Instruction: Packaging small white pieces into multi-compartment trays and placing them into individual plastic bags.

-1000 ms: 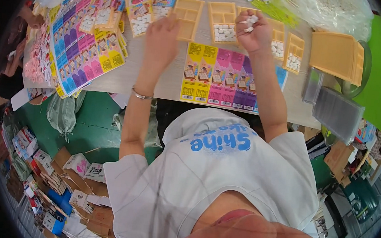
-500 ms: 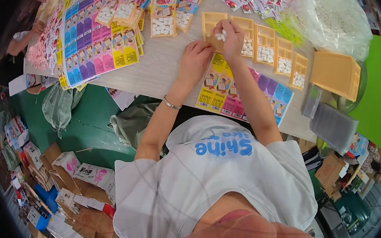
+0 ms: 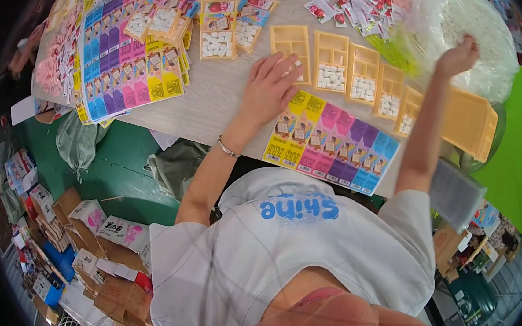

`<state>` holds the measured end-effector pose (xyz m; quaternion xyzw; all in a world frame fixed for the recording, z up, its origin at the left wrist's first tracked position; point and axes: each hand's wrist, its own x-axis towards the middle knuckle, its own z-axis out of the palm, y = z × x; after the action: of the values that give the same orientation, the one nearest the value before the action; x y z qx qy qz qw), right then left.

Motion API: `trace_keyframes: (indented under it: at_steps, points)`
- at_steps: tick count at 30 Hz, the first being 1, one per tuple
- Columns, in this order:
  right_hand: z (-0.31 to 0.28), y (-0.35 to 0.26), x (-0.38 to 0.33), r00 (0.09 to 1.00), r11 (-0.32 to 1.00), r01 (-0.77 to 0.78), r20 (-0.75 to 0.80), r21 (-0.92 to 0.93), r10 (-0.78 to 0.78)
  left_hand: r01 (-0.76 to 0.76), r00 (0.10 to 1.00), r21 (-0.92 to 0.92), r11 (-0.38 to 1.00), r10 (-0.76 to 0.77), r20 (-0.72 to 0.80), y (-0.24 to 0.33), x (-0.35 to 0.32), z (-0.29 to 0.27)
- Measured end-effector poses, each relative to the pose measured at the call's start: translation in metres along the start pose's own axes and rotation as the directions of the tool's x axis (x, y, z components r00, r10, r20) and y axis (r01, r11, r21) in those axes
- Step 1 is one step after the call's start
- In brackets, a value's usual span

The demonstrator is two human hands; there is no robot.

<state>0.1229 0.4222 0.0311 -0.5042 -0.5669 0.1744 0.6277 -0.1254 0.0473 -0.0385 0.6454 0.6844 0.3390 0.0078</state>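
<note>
Yellow tray (image 3: 292,50) under my left hand (image 3: 271,89), fingers spread flat on the tabletop (image 3: 217,101); my right hand (image 3: 457,56) reaches the clear bag (image 3: 468,26), fingers bunched together.

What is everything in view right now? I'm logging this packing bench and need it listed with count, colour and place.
yellow trays: five in a row, yellow, table centre; four hold small white pieces, the leftmost looks empty
tray stack: one, yellow, table's right edge
printed card sheet: one, yellow to pink to blue, near table edge
card sheet pile: one pile, multicoloured, table's left side
filled carded trays: several, on and beside that pile
small packets: many, red and white, far side
clear bag: one, holding white pieces, far right
cardboard boxes: many, floor lower left
left hand: flat on the table, fingers on the leftmost tray
right hand: raised at the clear bag
</note>
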Motion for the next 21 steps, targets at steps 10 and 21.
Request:
trace_keyframes:
  at_steps: [10, 21]
  points:
    - [-0.011, 0.23, 0.181, 0.679, 0.417, 0.587, 0.702, -0.694, 0.214, 0.113, 0.994, -0.168, 0.979, -0.111, 0.019, -0.013, 0.006, 0.036]
    - [-0.02, 0.238, 0.177, 0.869, 0.405, 0.111, 0.286, -0.907, 0.404, -0.036, 0.934, 0.227, 0.973, -0.049, 0.355, -0.001, 0.013, 0.011]
